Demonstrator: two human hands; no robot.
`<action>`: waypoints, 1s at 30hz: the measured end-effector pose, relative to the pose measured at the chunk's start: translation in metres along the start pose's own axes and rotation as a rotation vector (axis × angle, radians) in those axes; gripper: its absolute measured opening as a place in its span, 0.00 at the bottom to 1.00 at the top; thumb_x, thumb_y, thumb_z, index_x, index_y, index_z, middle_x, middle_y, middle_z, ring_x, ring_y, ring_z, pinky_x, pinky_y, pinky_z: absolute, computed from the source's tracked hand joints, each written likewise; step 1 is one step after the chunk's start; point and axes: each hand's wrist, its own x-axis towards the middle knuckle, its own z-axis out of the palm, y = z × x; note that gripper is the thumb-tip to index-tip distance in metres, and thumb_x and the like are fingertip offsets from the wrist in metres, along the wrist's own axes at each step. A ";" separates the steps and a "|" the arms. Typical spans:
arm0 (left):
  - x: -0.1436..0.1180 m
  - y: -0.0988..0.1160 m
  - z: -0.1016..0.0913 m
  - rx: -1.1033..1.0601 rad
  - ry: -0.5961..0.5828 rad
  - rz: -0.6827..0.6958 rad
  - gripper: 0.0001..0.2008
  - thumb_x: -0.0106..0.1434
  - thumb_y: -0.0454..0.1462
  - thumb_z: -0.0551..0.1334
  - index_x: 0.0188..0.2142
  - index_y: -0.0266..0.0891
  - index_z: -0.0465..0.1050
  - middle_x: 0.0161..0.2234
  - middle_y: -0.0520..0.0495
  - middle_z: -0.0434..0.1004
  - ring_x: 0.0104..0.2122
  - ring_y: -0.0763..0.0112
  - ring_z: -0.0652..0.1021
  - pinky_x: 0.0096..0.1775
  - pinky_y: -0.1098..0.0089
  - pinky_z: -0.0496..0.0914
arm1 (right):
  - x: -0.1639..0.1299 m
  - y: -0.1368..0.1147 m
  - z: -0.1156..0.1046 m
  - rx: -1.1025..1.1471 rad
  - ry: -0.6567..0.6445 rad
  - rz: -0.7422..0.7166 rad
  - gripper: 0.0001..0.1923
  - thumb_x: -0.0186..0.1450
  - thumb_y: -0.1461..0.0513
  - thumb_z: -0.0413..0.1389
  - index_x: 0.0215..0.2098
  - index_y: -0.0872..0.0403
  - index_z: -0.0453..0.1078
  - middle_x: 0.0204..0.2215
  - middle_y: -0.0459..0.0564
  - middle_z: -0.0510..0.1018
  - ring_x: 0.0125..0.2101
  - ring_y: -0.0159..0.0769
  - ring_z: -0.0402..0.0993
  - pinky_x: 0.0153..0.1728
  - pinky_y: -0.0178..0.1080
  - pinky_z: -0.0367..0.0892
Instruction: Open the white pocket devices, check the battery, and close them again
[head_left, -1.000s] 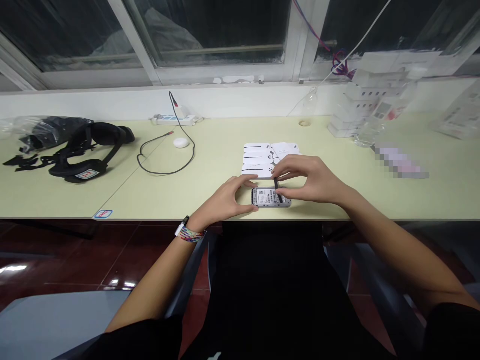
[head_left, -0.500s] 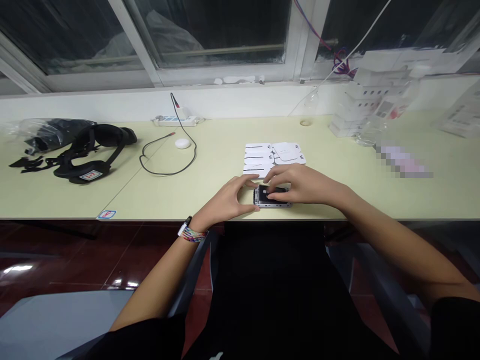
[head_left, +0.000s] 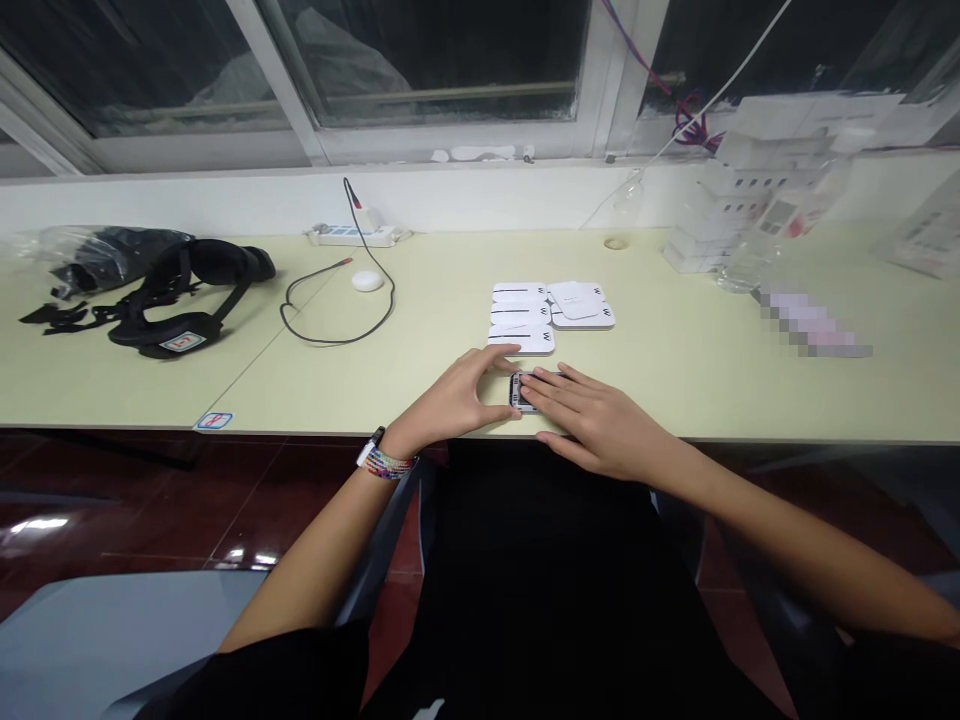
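Note:
Near the front edge of the table lies a small flat rectangular device (head_left: 514,393), with a light frame and a dark inner part. My left hand (head_left: 448,400) braces its left end, the thumb at the near corner and a finger at the far corner. Flat fingers of my right hand (head_left: 596,418) rest across the top, hiding most of the device; the right thumb stretches out toward the table edge. Just behind are several white rounded cards or covers (head_left: 523,339) with black marks, with a loose white piece (head_left: 576,300) on top of one.
A black headset (head_left: 180,300) and a plastic bag (head_left: 105,255) lie at the left. A black cable (head_left: 337,342) loops around a white rounded object (head_left: 367,281) before a power strip (head_left: 352,235). White boxes (head_left: 697,230) and a clear bottle (head_left: 750,255) stand at the right.
My right hand has gone from pinching at the dark part to lying with its fingers flat over the device, its wrist lower and nearer me. The left hand stays almost in place.

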 end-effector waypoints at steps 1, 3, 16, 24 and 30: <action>0.000 0.000 0.000 0.004 0.001 -0.002 0.41 0.66 0.44 0.77 0.73 0.50 0.63 0.63 0.43 0.80 0.67 0.49 0.77 0.70 0.47 0.67 | -0.003 0.003 -0.002 -0.014 0.035 -0.003 0.26 0.81 0.58 0.55 0.74 0.57 0.70 0.72 0.60 0.73 0.73 0.55 0.69 0.74 0.64 0.65; 0.000 0.000 0.000 0.012 0.004 -0.008 0.41 0.65 0.43 0.77 0.73 0.49 0.64 0.62 0.43 0.81 0.66 0.49 0.77 0.70 0.48 0.67 | -0.007 0.012 -0.009 -0.041 0.128 0.009 0.19 0.80 0.60 0.55 0.65 0.55 0.79 0.63 0.56 0.84 0.67 0.53 0.78 0.72 0.61 0.69; -0.001 -0.001 -0.002 0.025 0.012 -0.013 0.39 0.65 0.42 0.78 0.71 0.51 0.66 0.61 0.45 0.82 0.65 0.51 0.78 0.69 0.49 0.67 | 0.070 0.133 -0.058 -0.180 -0.073 0.902 0.38 0.73 0.41 0.56 0.68 0.59 0.72 0.61 0.71 0.78 0.59 0.68 0.75 0.53 0.61 0.72; -0.001 -0.001 -0.001 0.020 0.011 -0.018 0.40 0.65 0.40 0.78 0.72 0.51 0.64 0.62 0.45 0.82 0.65 0.52 0.78 0.69 0.49 0.67 | 0.095 0.160 -0.038 0.023 -0.075 0.954 0.59 0.60 0.46 0.72 0.79 0.62 0.55 0.67 0.72 0.75 0.61 0.65 0.75 0.56 0.57 0.73; -0.001 -0.001 -0.002 0.017 0.014 -0.016 0.41 0.64 0.42 0.78 0.72 0.50 0.64 0.61 0.45 0.82 0.65 0.52 0.79 0.70 0.50 0.67 | 0.088 0.165 -0.044 0.134 0.029 0.864 0.27 0.59 0.61 0.65 0.57 0.55 0.74 0.51 0.61 0.83 0.49 0.58 0.78 0.48 0.52 0.75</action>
